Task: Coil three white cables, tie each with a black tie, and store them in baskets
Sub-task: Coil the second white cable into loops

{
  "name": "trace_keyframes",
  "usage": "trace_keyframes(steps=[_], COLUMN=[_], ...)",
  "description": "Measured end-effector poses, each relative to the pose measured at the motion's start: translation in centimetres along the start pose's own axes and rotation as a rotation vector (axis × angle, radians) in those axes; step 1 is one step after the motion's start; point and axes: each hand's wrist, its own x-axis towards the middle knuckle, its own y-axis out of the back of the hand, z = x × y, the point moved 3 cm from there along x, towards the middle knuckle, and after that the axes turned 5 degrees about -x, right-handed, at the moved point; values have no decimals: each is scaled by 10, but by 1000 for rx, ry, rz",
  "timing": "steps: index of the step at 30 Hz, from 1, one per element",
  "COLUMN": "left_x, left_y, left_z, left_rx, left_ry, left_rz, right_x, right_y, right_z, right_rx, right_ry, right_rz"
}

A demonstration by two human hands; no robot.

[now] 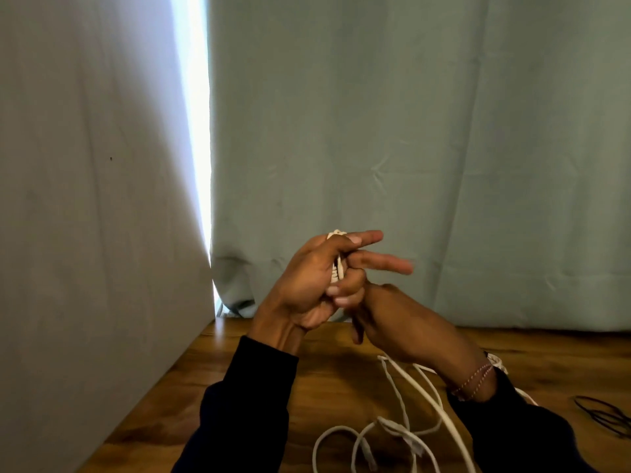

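Leftmost, a pale wall panel [85, 199] rises from the desk's left edge, with a bright strip of daylight [193, 114] between it and a grey-green curtain [409, 131] that hangs behind the whole back edge of the desk [211, 387], a brown wood-grain surface.

Above the desk, towards its back edge, the left hand [307, 288] is raised in a dark sleeve [246, 404]. Its thumb and lower fingers are curled round a small coiled white cable [336, 268], whose loops show between thumb and fingers and peek out at the top of the fist; the index and middle fingers stick out straight to the right.

Just beside it, touching the left hand's lower fingers, the right hand [403, 322] reaches in from the right with its back turned to the camera. Its fingertips are hidden behind the left hand, so I cannot tell whether it is gripping the coil or anything else. A thin beaded bracelet [473, 380] circles its wrist.

Below the hands, loose white cables [409, 414] lie in tangled loops on the desk near the front edge, running under the right forearm; a plug end shows among them.

Further right, near the desk's right edge, a small heap of thin black ties [604, 416] rests on the wood, well apart from the cables.
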Motion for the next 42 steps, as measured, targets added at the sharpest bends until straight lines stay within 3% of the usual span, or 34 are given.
trace_keyframes(steps=[3,5,10,12,16,19,21,25,29,33,37,42], left_x=[4,6,10,10,7,6,1,-3,-3,-5,-8,-9], left_y=[1,2,22,33,31,23,16,4,-1,-7,-15,-15], left_z=[-5,-9,-13,-12,-15,-15,-13,-10,-11,-11,-11,-10], left_rx=[-134,-145,54,92,128,282,335,461,353,331,186,23], left_ry=[11,15,14,20,58,31,25,18,125,120,117,116], left_rz=[40,81,226,289,238,108,43,-13,-82,-183,-268,-327], right_x=[-9,-14,-43,-54,-51,-50,-51,-45,-47,-48,-37,-13], right_y=[4,11,37,50,68,66,65,71,77,78,69,44], right_z=[-7,-11,-18,-20,-16,-17,-18,-14,-5,12,18,14], right_rx=[-86,-162,-317,-324,-196,-68,-108,-116,-118,-311,-360,113], right_ry=[-14,-8,51,117,268,393,438,455,427,397,423,386], right_rz=[-100,-84,-70,26,428,431,435,657,944,1057,1063,728])
